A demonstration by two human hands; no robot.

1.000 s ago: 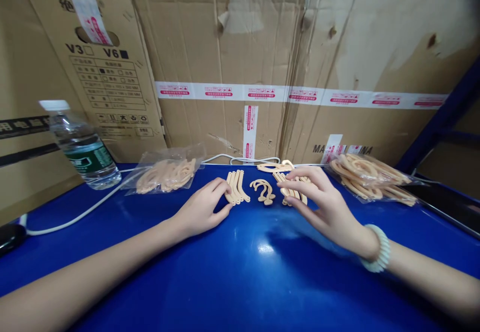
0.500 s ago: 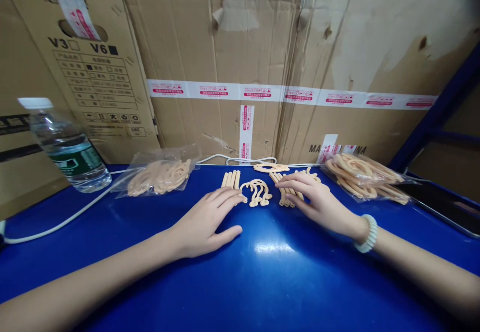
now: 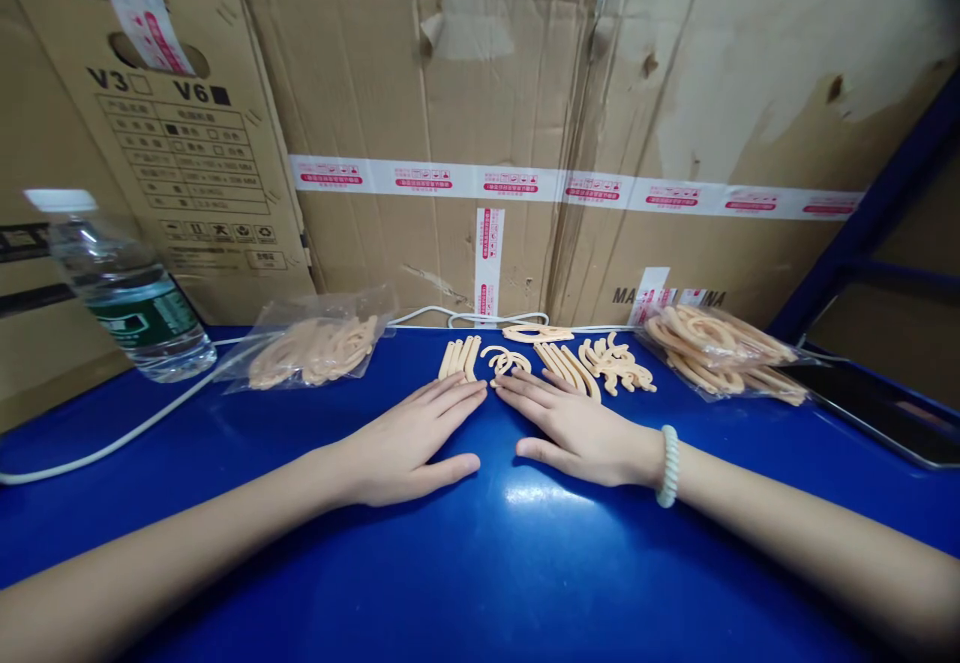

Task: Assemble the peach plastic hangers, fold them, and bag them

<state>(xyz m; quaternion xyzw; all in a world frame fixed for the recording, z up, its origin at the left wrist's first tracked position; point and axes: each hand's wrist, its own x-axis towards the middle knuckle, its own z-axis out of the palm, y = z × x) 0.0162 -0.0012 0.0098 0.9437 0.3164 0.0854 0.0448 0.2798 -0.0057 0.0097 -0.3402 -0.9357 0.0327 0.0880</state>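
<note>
My left hand (image 3: 420, 443) lies flat with fingers outstretched, its fingertips at the lower ends of a row of beige bars (image 3: 457, 355). My right hand (image 3: 574, 430) is also flat and open, its fingers partly covering curved beige hook pieces (image 3: 510, 357). Just beyond the right hand's knuckles is a second row of beige bars with bent ends (image 3: 568, 368). A group of small S-shaped beige pieces (image 3: 619, 363) lies to the right of that row. Behind the rows, near the cardboard, rests a flat beige ring-like piece (image 3: 538, 334). Neither hand grips anything.
Clear plastic bags of beige pieces lie at left (image 3: 315, 348) and right (image 3: 720, 348). A water bottle (image 3: 135, 293) stands at far left, near a white cable (image 3: 112, 453). A dark phone-like device (image 3: 885, 408) is at right. Cardboard (image 3: 420, 93) walls the back of the blue table (image 3: 480, 563).
My right hand has moved left and lowered from the right bar row to the curved hooks, uncovering the S-shaped pieces. My left hand stays nearly in place. The view has shifted slightly.
</note>
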